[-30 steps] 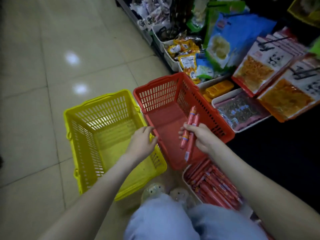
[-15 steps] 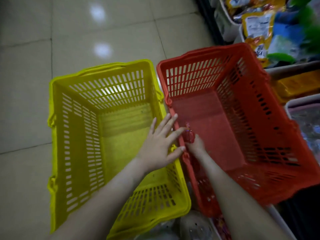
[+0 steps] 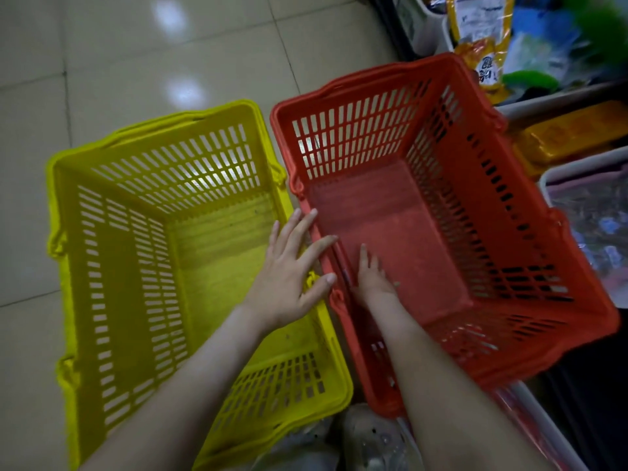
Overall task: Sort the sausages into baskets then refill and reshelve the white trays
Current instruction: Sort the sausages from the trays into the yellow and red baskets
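- L hand (image 3: 289, 273): fingers wide and straight, holding nothing. Tips lie across the seam where yellow basket (image 3: 112, 283) meets red basket (image 3: 492, 215), touching red rim.
- R hand (image 3: 373, 280): low inside red basket, close to its left wall. Fingers straight, narrow spread, aimed at basket bottom. No grip seen; can't tell if anything lies under the palm.
- Baskets side by side on tile floor (image 3: 136, 45).
- Sausages (image 3: 520, 413): red, blurry, lower right, in white tray (image 3: 550, 433), mostly hidden under red basket's near corner.
- Snack packets (image 3: 482, 39) on shelf, upper right.
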`<state>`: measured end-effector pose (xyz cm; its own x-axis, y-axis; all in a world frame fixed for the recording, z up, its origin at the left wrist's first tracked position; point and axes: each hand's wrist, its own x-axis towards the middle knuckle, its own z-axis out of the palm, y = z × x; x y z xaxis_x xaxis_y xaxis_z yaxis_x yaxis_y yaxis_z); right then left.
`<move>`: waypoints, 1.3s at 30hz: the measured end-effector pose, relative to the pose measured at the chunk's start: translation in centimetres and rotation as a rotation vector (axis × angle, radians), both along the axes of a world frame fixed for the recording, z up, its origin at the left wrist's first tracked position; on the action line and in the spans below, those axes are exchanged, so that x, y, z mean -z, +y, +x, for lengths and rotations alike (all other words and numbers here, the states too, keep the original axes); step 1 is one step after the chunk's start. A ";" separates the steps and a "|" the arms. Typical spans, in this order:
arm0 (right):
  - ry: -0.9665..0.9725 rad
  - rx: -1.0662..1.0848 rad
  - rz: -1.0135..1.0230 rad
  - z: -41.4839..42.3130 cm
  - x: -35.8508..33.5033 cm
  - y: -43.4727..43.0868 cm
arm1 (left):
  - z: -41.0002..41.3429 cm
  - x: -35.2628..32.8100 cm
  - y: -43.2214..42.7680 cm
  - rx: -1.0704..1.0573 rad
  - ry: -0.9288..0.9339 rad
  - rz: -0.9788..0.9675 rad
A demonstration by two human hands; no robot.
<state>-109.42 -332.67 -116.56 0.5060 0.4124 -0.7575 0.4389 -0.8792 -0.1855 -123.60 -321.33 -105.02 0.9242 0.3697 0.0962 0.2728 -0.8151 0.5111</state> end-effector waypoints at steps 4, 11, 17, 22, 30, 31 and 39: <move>0.193 -0.190 0.121 -0.2 -1.6 0.7 | 0.0 -0.4 -0.1 -0.010 0.016 -0.023; -0.223 -0.416 0.368 3.8 -12.5 -6.0 | 1.3 -3.2 -5.4 -0.121 0.126 0.088; -0.805 -0.013 0.691 -1.5 -15.9 -21.8 | 0.3 -3.8 -13.1 0.003 0.299 0.259; -0.578 0.069 0.282 -5.9 -10.0 -30.3 | -0.2 -3.2 -13.9 0.097 0.309 0.352; -0.449 -0.140 -0.120 -6.6 -4.7 -31.6 | 0.0 -2.8 -14.0 0.092 0.310 0.418; -0.449 -0.133 -0.127 -6.6 -4.5 -31.6 | 0.0 -2.8 -14.0 0.088 0.308 0.420; -0.252 0.155 -0.032 -3.9 -4.0 -31.5 | 0.1 -3.1 -14.1 0.098 0.328 0.421</move>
<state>-113.27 -364.17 -112.60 0.7348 0.2935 -0.6115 0.3277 -0.9430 -0.0588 -123.50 -335.47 -101.95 0.9587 0.2724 -0.0814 0.2759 -0.9605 0.0355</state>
